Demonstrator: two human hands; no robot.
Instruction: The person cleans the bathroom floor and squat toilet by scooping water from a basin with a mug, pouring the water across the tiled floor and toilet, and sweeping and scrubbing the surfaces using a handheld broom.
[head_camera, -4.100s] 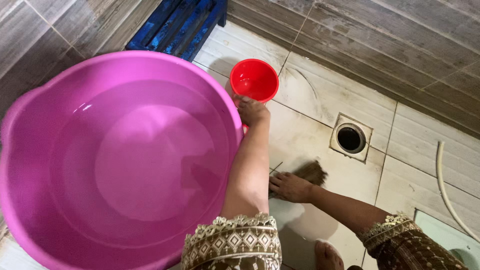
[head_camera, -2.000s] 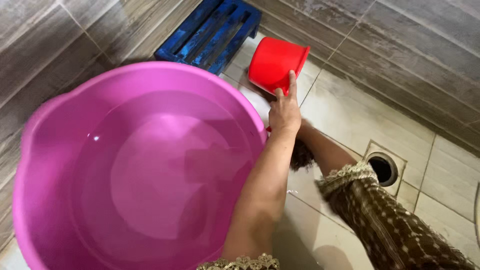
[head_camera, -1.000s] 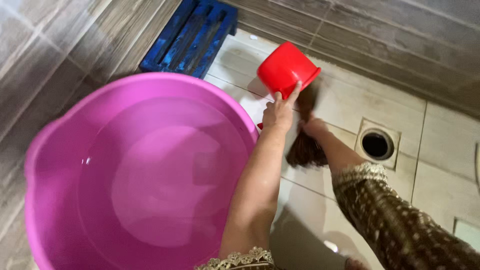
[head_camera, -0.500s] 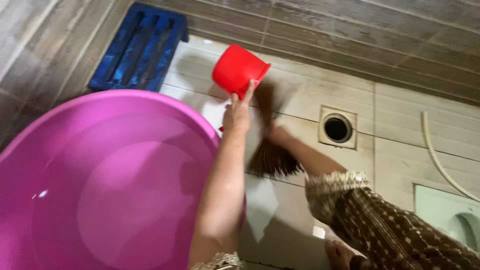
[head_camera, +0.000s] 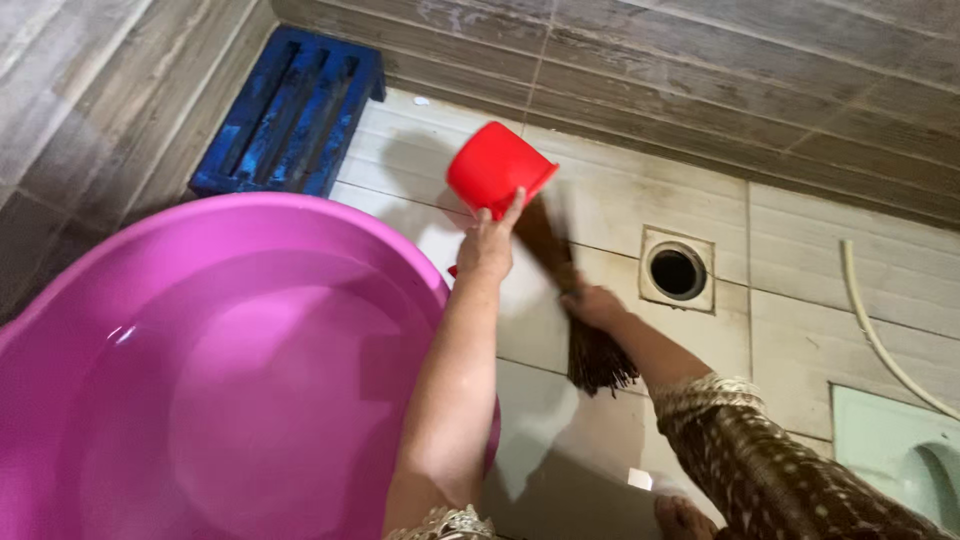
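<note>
My left hand (head_camera: 488, 243) grips the handle of a red plastic scoop (head_camera: 497, 167), held tilted over the wet tiled floor just right of the big pink tub (head_camera: 230, 380). My right hand (head_camera: 592, 303) is closed around a brown stick broom (head_camera: 585, 335), whose bristles press on the floor tile below the hand. The broom's upper part is blurred with motion behind the scoop. The tub holds clear water.
A blue slatted plastic stool (head_camera: 290, 112) stands in the back left corner against the wall. A round floor drain (head_camera: 678, 269) lies right of the broom. A white hose (head_camera: 880, 335) runs along the right, above a pale green fixture (head_camera: 900, 450). My bare foot (head_camera: 685, 518) is at the bottom.
The view has shifted right and down. The scoop stays tilted in my left hand while the broom has swept down the tile; earlier the right hand was low on the floor near the drain.
</note>
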